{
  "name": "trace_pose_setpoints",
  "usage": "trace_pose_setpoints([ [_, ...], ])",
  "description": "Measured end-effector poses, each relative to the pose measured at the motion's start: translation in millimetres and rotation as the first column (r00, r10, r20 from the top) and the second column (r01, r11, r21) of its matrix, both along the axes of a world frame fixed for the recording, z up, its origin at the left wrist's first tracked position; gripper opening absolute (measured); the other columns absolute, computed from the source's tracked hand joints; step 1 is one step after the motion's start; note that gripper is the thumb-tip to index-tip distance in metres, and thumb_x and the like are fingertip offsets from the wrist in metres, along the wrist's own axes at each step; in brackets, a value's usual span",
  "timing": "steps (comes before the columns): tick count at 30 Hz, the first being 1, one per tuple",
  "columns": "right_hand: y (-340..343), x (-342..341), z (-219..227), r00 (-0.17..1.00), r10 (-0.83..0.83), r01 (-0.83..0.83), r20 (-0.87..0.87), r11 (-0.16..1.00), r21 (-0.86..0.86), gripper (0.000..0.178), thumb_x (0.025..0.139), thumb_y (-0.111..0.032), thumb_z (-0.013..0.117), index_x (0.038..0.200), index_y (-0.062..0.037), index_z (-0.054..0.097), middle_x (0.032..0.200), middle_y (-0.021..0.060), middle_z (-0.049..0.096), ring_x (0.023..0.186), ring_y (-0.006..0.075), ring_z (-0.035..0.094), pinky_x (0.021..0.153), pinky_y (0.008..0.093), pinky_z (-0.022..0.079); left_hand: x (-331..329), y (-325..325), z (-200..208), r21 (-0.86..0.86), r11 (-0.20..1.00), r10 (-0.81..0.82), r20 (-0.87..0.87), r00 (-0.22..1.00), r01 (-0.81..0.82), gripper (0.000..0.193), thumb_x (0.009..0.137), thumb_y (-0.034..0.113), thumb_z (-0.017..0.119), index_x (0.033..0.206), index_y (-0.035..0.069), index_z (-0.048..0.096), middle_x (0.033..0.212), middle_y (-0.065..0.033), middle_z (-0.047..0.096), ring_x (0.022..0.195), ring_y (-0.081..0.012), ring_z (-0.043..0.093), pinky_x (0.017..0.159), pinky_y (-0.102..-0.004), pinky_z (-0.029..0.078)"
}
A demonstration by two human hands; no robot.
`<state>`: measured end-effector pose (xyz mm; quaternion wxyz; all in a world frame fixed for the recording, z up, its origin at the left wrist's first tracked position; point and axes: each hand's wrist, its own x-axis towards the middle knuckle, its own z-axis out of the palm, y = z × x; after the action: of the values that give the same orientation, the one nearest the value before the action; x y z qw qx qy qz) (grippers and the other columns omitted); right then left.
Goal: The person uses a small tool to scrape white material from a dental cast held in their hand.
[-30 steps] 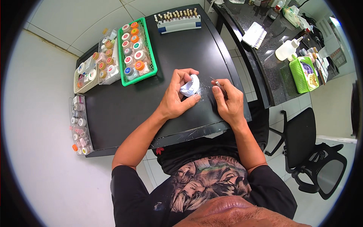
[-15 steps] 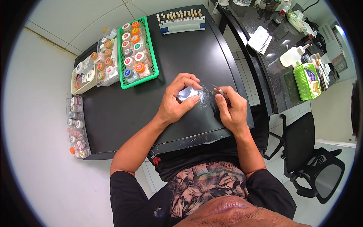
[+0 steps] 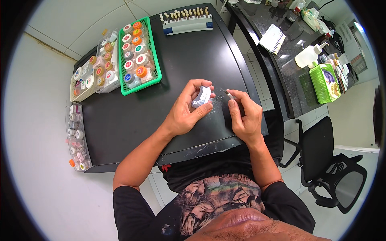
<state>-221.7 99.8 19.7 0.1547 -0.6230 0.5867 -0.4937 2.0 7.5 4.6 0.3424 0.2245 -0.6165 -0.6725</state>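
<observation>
A pale plaster dental cast (image 3: 200, 97) is gripped in my left hand (image 3: 184, 111), between the thumb and curled fingers, with its curved row of teeth in sight. Just to the right of it, my right hand (image 3: 247, 116) pinches a slim metal carving tool (image 3: 228, 94) between thumb and forefinger. The tool's thin tip points up and left toward the cast, and a small gap appears to separate them. White plaster dust (image 3: 217, 105) is scattered over the black table (image 3: 124, 128) beneath and between both hands.
A green basket (image 3: 159, 72) of lidded jars stands at the far left, beside clear and cream trays of bottles. A tooth shade guide (image 3: 187, 25) sits at the back. Rightward are a dark counter with a notepad (image 3: 272, 38), squeeze bottle (image 3: 307, 58), and a black chair (image 3: 317, 148).
My left hand has tilted the cast, so its tooth arch now shows instead of a smooth face. My right hand's tool tip has shifted slightly left and up.
</observation>
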Motion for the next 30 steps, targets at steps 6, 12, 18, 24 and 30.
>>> trace_pose_setpoints([
  [6, -0.2, 0.4, -4.4, 0.998, 0.027, -0.033, -0.053, 0.992, -0.121, 0.017, 0.113, -0.005, 0.077, 0.129, 0.0023, 0.079, 0.096, 0.0157, 0.081, 0.069, 0.0269, 0.075, 0.065, 0.0378, 0.058, 3.2, -2.2, 3.1, -0.258, 0.965, 0.088, 0.141, 0.986, -0.049, 0.072, 0.115, 0.018, 0.08, 0.178, 0.005, 0.047, 0.165, -0.0154, 0.062, 0.137, -0.021, 0.067, 0.12, -0.0392, 0.055],
  [12, 1.3, 0.8, 2.0, 0.993, 0.045, -0.057, -0.106, 0.991, -0.118, 0.015, 0.114, -0.005, 0.076, 0.127, 0.0011, 0.081, 0.103, 0.0173, 0.083, 0.077, 0.031, 0.08, 0.068, 0.0397, 0.061, 6.2, -6.7, 11.7, -0.345, 0.938, 0.093, 0.231, 0.969, -0.008, 0.065, 0.112, 0.009, 0.077, 0.173, 0.002, 0.056, 0.16, -0.0128, 0.059, 0.13, -0.0201, 0.068, 0.115, -0.0374, 0.055],
  [18, 11.7, 4.5, 6.2, 0.997, 0.05, -0.047, -0.054, 0.998, 0.052, 0.018, 0.115, -0.008, 0.075, 0.13, 0.001, 0.08, 0.105, 0.0179, 0.084, 0.081, 0.0329, 0.081, 0.07, 0.0402, 0.061, 1.2, -5.1, 13.0, -0.421, 0.907, 0.122, 0.241, 0.963, -0.01, 0.054, 0.113, 0.011, 0.078, 0.164, 0.002, 0.064, 0.155, -0.0127, 0.057, 0.12, -0.0192, 0.071, 0.105, -0.0362, 0.059],
  [24, 17.3, 3.6, 3.0, 0.997, 0.04, -0.04, -0.068, 0.999, 0.007, 0.018, 0.115, -0.01, 0.077, 0.128, 0.0015, 0.079, 0.099, 0.0164, 0.083, 0.073, 0.0291, 0.08, 0.066, 0.0382, 0.06, -3.0, 1.7, 9.8, -0.113, 0.992, 0.097, 0.312, 0.945, -0.065, 0.05, 0.112, 0.008, 0.083, 0.16, 0.005, 0.069, 0.142, -0.0153, 0.076, 0.115, -0.0193, 0.078, 0.095, -0.0345, 0.064],
  [30, 17.5, 1.2, -0.5, 0.995, 0.023, -0.027, -0.097, 0.999, -0.038, 0.017, 0.115, -0.01, 0.078, 0.126, 0.002, 0.08, 0.095, 0.0156, 0.083, 0.071, 0.0255, 0.08, 0.064, 0.0366, 0.059, -4.3, -1.6, 2.9, -0.373, 0.926, 0.136, 0.192, 0.972, -0.056, 0.038, 0.108, 0.006, 0.089, 0.144, 0.001, 0.078, 0.142, -0.0153, 0.08, 0.124, -0.0198, 0.078, 0.105, -0.0351, 0.063],
])
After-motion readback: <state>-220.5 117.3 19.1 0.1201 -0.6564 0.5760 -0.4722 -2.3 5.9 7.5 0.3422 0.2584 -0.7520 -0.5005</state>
